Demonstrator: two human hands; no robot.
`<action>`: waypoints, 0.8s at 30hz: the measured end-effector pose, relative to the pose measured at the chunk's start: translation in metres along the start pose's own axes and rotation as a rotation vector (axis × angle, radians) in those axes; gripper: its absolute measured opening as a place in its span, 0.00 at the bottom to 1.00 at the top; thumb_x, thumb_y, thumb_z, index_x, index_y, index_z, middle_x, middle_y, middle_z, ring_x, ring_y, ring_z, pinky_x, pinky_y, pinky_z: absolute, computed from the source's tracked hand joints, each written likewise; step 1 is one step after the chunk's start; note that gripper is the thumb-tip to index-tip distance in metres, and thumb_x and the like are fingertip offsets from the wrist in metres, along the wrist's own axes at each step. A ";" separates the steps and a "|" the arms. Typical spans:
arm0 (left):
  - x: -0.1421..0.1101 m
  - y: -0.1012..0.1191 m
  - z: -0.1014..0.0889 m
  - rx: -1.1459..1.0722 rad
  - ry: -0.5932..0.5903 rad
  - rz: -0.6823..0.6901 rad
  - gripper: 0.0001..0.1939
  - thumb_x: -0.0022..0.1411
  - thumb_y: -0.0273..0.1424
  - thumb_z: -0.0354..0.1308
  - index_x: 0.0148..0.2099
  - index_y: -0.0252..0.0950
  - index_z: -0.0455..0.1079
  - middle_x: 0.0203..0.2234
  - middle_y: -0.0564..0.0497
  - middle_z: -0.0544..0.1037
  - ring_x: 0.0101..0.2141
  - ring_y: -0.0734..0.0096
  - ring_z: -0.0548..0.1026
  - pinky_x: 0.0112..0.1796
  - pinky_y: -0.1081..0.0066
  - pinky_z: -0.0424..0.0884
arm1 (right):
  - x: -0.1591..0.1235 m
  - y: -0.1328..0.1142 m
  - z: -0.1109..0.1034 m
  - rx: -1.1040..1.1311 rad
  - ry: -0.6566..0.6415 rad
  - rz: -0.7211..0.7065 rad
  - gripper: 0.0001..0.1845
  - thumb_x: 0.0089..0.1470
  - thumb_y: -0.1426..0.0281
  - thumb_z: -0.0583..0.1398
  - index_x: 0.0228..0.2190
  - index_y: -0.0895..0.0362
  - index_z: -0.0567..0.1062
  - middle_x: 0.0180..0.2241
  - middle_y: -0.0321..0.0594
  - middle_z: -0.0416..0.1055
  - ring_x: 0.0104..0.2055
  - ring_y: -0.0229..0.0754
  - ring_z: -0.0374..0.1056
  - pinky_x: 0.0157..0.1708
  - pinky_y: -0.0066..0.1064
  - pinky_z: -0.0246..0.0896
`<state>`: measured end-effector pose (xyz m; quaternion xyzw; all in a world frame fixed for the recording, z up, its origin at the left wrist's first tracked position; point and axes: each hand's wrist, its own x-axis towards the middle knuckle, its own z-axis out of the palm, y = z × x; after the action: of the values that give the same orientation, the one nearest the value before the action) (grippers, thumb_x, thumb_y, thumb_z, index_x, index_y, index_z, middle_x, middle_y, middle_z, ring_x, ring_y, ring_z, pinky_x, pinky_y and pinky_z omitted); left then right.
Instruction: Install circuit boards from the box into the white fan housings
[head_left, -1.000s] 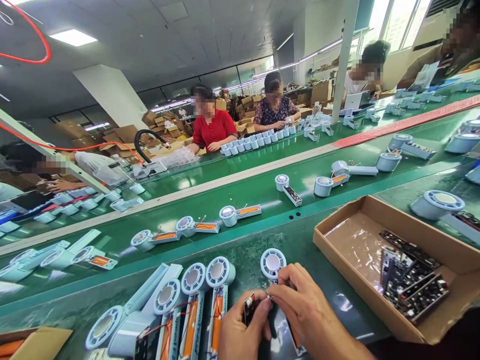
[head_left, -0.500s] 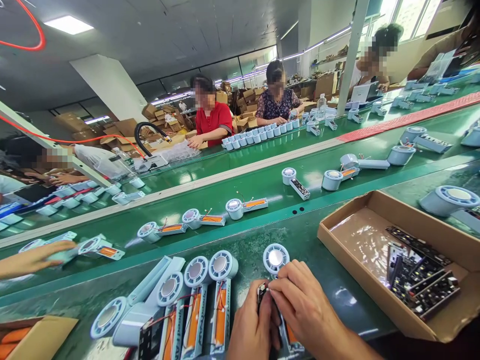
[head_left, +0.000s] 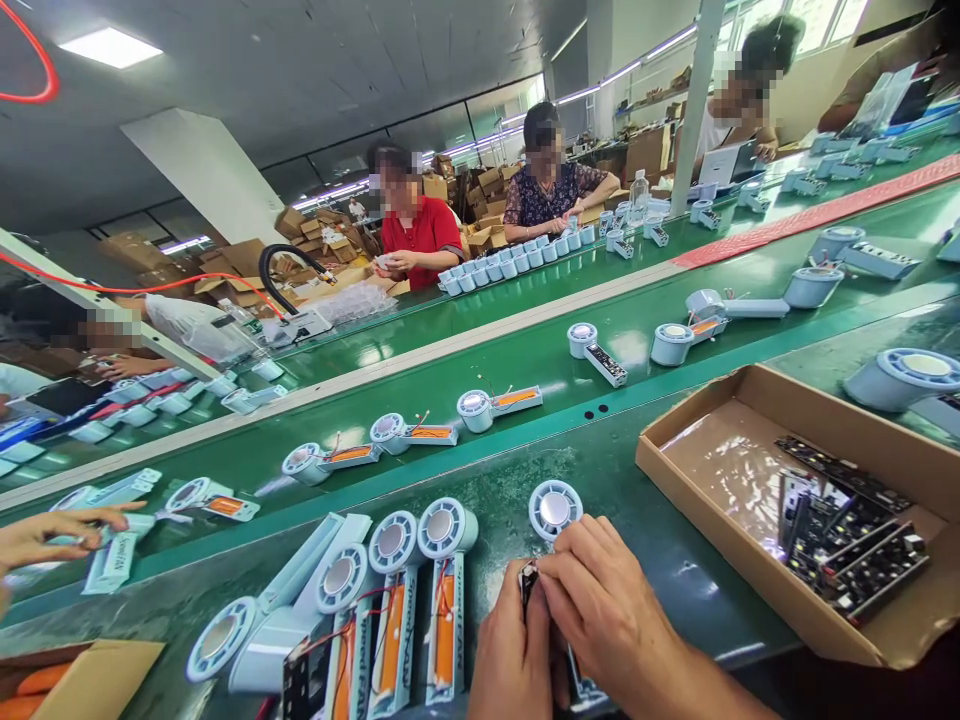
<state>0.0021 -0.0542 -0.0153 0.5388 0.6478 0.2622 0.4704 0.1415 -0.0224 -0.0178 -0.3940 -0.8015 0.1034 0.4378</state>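
PCB [head_left: 528,578] points fwd, long axis mostly hidden, clamped in L hand [head_left: 514,645], R hand [head_left: 606,602] pinched alongside.

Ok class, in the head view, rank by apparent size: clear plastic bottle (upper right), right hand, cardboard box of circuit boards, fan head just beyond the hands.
1. Cardboard box at right
2. Right hand
3. Fan head
4. Clear plastic bottle
The bottle is farthest away, so true sizes may differ.

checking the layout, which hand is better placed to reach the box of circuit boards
Probably the right hand: it is nearer the cardboard box of circuit boards, while the left hand sits farther away, holding a small dark board.
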 end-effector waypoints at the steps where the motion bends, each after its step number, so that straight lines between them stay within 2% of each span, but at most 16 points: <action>1: 0.000 0.001 0.000 0.027 0.014 0.010 0.21 0.71 0.50 0.41 0.43 0.42 0.66 0.13 0.63 0.59 0.16 0.71 0.61 0.21 0.73 0.56 | 0.001 0.000 -0.001 -0.006 -0.013 0.003 0.14 0.65 0.79 0.50 0.32 0.58 0.72 0.29 0.41 0.65 0.32 0.44 0.57 0.34 0.37 0.48; 3: -0.001 0.001 -0.001 0.092 0.047 0.042 0.19 0.71 0.48 0.41 0.41 0.42 0.66 0.15 0.62 0.61 0.16 0.70 0.62 0.23 0.71 0.57 | 0.002 0.000 -0.004 -0.014 -0.055 0.000 0.15 0.65 0.79 0.49 0.30 0.58 0.72 0.29 0.40 0.65 0.32 0.43 0.57 0.33 0.37 0.48; 6: -0.001 0.000 0.000 0.207 0.091 0.092 0.17 0.71 0.44 0.40 0.40 0.43 0.66 0.21 0.56 0.71 0.22 0.64 0.70 0.28 0.69 0.60 | 0.002 -0.001 -0.006 -0.021 -0.103 -0.002 0.17 0.65 0.79 0.48 0.27 0.58 0.69 0.29 0.41 0.65 0.32 0.43 0.58 0.33 0.37 0.49; 9: 0.001 -0.001 0.003 0.290 0.083 0.129 0.16 0.71 0.40 0.37 0.43 0.43 0.65 0.29 0.48 0.79 0.31 0.57 0.76 0.34 0.65 0.62 | 0.001 -0.003 -0.001 -0.030 -0.098 0.006 0.17 0.65 0.79 0.48 0.25 0.58 0.68 0.29 0.42 0.66 0.32 0.43 0.59 0.32 0.37 0.51; 12: 0.001 0.002 0.002 0.267 0.073 0.133 0.17 0.71 0.40 0.38 0.46 0.41 0.67 0.32 0.45 0.81 0.34 0.55 0.78 0.36 0.64 0.64 | 0.003 -0.004 -0.002 -0.040 -0.079 0.027 0.18 0.65 0.79 0.48 0.25 0.58 0.69 0.28 0.42 0.66 0.31 0.43 0.60 0.32 0.37 0.55; 13: 0.002 0.004 0.001 0.225 0.068 0.128 0.18 0.71 0.41 0.39 0.47 0.41 0.68 0.32 0.46 0.81 0.33 0.57 0.78 0.35 0.65 0.65 | 0.005 -0.003 -0.007 -0.009 -0.087 0.038 0.18 0.65 0.78 0.48 0.26 0.58 0.70 0.28 0.42 0.66 0.32 0.43 0.61 0.32 0.37 0.57; 15: 0.002 0.007 -0.003 0.083 0.021 0.082 0.20 0.70 0.45 0.42 0.51 0.40 0.68 0.27 0.51 0.79 0.25 0.63 0.77 0.28 0.69 0.66 | 0.006 0.002 -0.025 0.138 -0.109 0.094 0.14 0.66 0.75 0.51 0.33 0.57 0.74 0.33 0.42 0.69 0.35 0.44 0.66 0.36 0.36 0.64; 17: 0.003 0.009 -0.006 -0.082 -0.030 0.017 0.24 0.69 0.50 0.45 0.56 0.38 0.64 0.24 0.55 0.75 0.15 0.72 0.70 0.18 0.74 0.59 | 0.001 0.011 -0.047 0.304 -0.101 0.197 0.11 0.66 0.72 0.54 0.46 0.54 0.74 0.44 0.44 0.71 0.43 0.43 0.70 0.44 0.33 0.69; 18: 0.003 0.008 -0.007 -0.153 -0.044 -0.004 0.26 0.68 0.51 0.46 0.57 0.38 0.62 0.24 0.57 0.74 0.11 0.77 0.66 0.14 0.76 0.54 | -0.003 0.016 -0.058 0.329 -0.073 0.258 0.13 0.67 0.72 0.54 0.51 0.52 0.72 0.47 0.43 0.71 0.45 0.42 0.71 0.46 0.31 0.69; 20: 0.003 0.007 -0.007 -0.255 -0.037 -0.004 0.26 0.68 0.51 0.47 0.58 0.39 0.61 0.28 0.56 0.74 0.10 0.82 0.66 0.12 0.79 0.50 | -0.017 0.025 -0.072 0.292 -0.043 0.333 0.15 0.68 0.71 0.54 0.53 0.48 0.72 0.50 0.41 0.72 0.50 0.42 0.71 0.50 0.29 0.69; 22: 0.003 0.007 -0.006 -0.307 -0.027 -0.009 0.25 0.68 0.49 0.48 0.58 0.39 0.60 0.28 0.57 0.73 0.11 0.83 0.66 0.12 0.81 0.49 | -0.030 0.030 -0.074 0.269 -0.081 0.332 0.15 0.67 0.71 0.56 0.52 0.46 0.74 0.48 0.39 0.74 0.51 0.42 0.72 0.50 0.28 0.69; 24: 0.002 0.007 -0.006 -0.322 -0.028 -0.036 0.25 0.68 0.49 0.49 0.59 0.39 0.59 0.22 0.59 0.70 0.10 0.83 0.61 0.12 0.82 0.48 | -0.036 0.029 -0.067 0.269 -0.111 0.296 0.16 0.66 0.72 0.56 0.52 0.47 0.75 0.45 0.39 0.75 0.48 0.42 0.74 0.47 0.28 0.71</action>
<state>0.0003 -0.0496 -0.0071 0.4483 0.6005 0.3463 0.5644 0.2208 -0.0414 -0.0151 -0.4393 -0.7366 0.2945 0.4215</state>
